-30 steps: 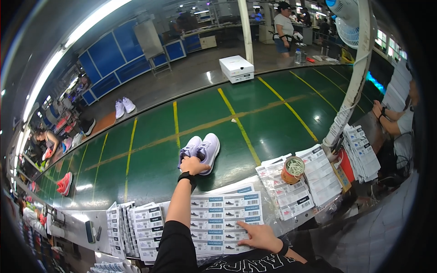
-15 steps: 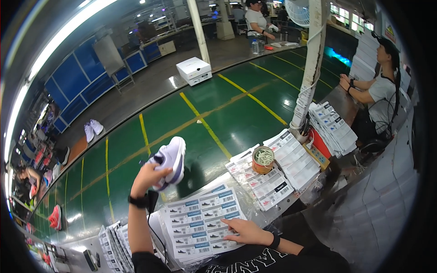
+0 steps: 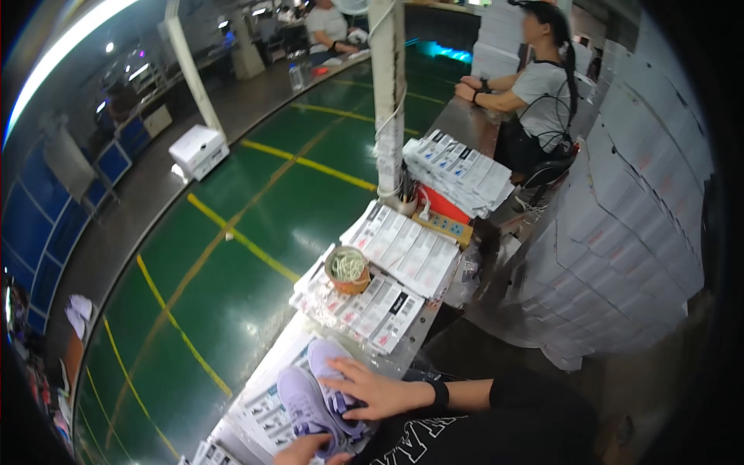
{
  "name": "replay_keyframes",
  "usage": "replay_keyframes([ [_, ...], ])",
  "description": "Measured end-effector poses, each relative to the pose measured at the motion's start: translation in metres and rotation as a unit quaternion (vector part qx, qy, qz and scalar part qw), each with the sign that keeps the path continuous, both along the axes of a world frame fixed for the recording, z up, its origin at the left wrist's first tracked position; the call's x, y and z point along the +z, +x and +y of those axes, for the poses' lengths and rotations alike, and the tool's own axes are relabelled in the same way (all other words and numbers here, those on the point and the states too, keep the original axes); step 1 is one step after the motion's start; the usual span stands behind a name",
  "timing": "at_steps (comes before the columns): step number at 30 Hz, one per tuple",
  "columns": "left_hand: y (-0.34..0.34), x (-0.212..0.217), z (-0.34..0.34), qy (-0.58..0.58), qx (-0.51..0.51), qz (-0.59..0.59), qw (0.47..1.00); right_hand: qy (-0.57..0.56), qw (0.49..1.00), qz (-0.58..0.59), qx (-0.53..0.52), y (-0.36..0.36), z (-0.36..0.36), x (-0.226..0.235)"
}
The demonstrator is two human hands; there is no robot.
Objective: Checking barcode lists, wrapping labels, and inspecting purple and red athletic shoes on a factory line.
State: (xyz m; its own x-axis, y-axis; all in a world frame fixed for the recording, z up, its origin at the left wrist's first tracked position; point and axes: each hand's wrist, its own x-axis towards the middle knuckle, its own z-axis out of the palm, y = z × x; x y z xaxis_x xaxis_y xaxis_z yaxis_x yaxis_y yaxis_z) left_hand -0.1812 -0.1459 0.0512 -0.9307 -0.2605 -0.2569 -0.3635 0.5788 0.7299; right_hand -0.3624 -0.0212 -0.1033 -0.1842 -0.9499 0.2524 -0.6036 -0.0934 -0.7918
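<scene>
A pair of lavender sneakers with dark purple trim lies side by side on printed label sheets, toes pointing away from me. My right hand grips the right sneaker, its fingers across the upper and its thumb near the laces. At the lower edge my left hand is closed around the heel end of the left sneaker. The picture's edge cuts off part of that hand. Both heels are partly hidden by my hands.
A tin of pale strings or rubber bands stands on stacked label sheets. Beyond are a white post, a power strip and a green conveyor. A white shoebox sits across it. Wrapped box stacks and a seated co-worker are rightward.
My left hand has brought the sneaker from above the conveyor down to the sheets. A second sneaker is now beside it, under my right hand. The view has swung right.
</scene>
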Motion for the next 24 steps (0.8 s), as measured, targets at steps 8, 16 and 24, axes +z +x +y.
replay_keyframes([
  [8, -0.009, -0.112, -0.025, -0.118, 0.2, 0.058, 0.971, 0.119, 0.989, 0.065, -0.063, -0.009, -0.014, 0.024],
  [16, -0.005, -0.102, -0.014, -0.065, 0.244, 0.009, 0.968, 0.105, 0.987, 0.124, -0.014, -0.021, -0.026, 0.046],
  [24, 0.008, -0.054, 0.0, -0.005, 0.269, 0.022, 0.963, 0.11, 0.988, 0.065, 0.085, -0.029, -0.03, 0.097],
])
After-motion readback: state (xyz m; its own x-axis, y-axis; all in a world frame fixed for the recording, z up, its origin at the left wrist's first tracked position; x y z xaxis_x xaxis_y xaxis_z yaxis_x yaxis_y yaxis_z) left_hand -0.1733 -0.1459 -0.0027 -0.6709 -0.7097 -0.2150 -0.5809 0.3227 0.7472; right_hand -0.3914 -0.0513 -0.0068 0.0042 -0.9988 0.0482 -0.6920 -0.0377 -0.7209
